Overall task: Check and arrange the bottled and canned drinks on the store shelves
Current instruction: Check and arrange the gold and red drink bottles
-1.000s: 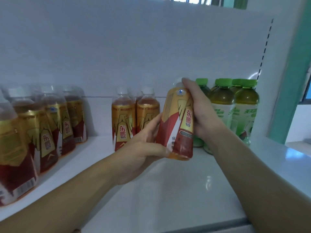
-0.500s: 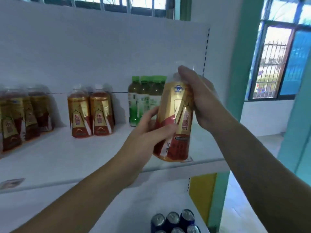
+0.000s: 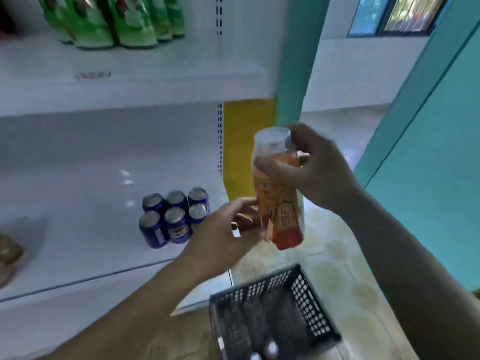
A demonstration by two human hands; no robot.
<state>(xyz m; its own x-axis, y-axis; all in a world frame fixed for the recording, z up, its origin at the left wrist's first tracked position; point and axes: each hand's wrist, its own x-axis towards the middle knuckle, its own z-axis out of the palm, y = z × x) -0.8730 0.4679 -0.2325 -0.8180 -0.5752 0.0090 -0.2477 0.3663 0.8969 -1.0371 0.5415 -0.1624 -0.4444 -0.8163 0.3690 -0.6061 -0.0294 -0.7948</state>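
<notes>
An orange drink bottle [image 3: 281,216] with a gold and red label hangs upright in the air past the right end of the shelves. My right hand [image 3: 311,170] grips its neck just under the clear cap. My left hand [image 3: 228,229] touches the lower left side of the bottle with loosely bent fingers. A cluster of several blue cans [image 3: 172,216] stands on the lower white shelf [image 3: 78,203], left of my left hand. Green bottles [image 3: 117,19] stand in a row on the upper shelf [image 3: 155,74].
A black plastic crate [image 3: 306,302] sits on the floor below the bottle, with white bottle caps [image 3: 271,349] showing inside. A teal wall [image 3: 428,178] rises at the right. A yellow panel [image 3: 244,141] closes the shelf end. Brownish items [image 3: 7,253] lie at the far left.
My view has dropped from the upper shelf to the lower shelf and crate. The bottle has come off the shelf area and down toward the crate, and my left hand's hold has loosened.
</notes>
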